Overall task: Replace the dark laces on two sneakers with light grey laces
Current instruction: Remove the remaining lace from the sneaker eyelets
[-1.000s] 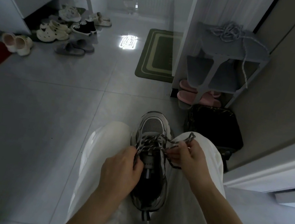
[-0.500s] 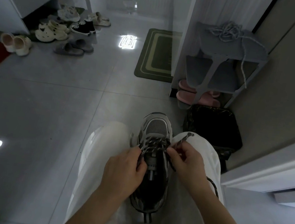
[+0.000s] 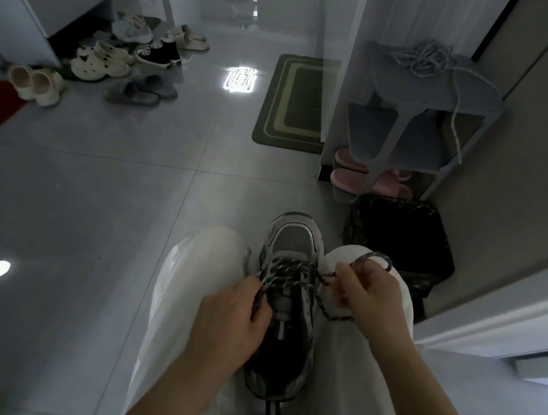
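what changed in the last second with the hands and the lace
The right hand shifted outward to its right, away from the sneaker, drawing the dark lace it pinches farther out sideways. The left hand stayed put, still gripping the lace at the sneaker's left edge. The sneaker remains on the lap, and the light grey laces still lie on the shelf.

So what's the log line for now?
stage: unlacing | sneaker: on lap | dark lace: still threaded | left hand: grips dark lace | right hand: pinches dark lace loop | light grey laces: on shelf
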Demonstrator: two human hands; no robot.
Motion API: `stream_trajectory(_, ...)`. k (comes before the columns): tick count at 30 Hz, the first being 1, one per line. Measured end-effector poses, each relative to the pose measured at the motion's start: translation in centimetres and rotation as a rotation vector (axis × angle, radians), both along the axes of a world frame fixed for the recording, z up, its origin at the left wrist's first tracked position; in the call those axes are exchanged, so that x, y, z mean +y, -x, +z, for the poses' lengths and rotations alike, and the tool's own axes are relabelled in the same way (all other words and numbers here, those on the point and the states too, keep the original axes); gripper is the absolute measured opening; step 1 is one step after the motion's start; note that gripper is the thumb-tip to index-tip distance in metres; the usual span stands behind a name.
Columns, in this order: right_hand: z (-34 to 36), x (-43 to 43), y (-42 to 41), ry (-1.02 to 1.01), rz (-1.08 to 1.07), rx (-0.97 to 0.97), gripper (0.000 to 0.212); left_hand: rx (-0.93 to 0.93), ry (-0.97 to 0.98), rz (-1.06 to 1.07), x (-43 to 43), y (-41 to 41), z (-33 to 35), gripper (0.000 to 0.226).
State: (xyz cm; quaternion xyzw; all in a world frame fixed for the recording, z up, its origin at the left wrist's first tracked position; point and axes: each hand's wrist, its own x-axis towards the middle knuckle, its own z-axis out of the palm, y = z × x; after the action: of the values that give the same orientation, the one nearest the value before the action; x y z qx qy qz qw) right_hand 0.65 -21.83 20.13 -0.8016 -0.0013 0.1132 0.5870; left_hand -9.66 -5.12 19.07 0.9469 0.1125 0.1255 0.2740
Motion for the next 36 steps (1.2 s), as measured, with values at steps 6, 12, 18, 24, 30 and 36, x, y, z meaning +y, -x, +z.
stream_trajectory(6, 0.1, -0.3, 1.0, 0.308, 0.209, -0.209, 0.025, 0.053, 0.016, 0.012, 0.2, -0.2, 0.2, 0.011)
stream_trajectory(12, 0.9, 0.8, 2.9, 0.349, 0.325, -0.153, 0.045, 0.028, 0.306, 0.005, 0.7, -0.1, 1.3, 0.026)
stream_trajectory(18, 0.9, 1.2, 3.1, 0.414, 0.366, -0.175, 0.049, 0.208, 0.674, -0.056, 1.8, -2.5, 1.4, 0.022)
stream_trajectory(24, 0.8, 1.3, 2.8, 0.371, 0.348, -0.155, 0.048, 0.059, 0.161, -0.089, 1.6, -2.7, 1.9, 0.012)
stream_trajectory(30, 0.9, 1.3, 2.9, 0.389, 0.365, -0.168, 0.046, 0.234, 0.318, -0.266, 3.5, -4.4, 3.9, 0.028)
stream_trajectory(36, 1.2, 0.8, 3.0, 0.378, 0.363, -0.184, 0.046, 0.198, 0.596, -0.123, 3.3, -2.5, 1.7, 0.022)
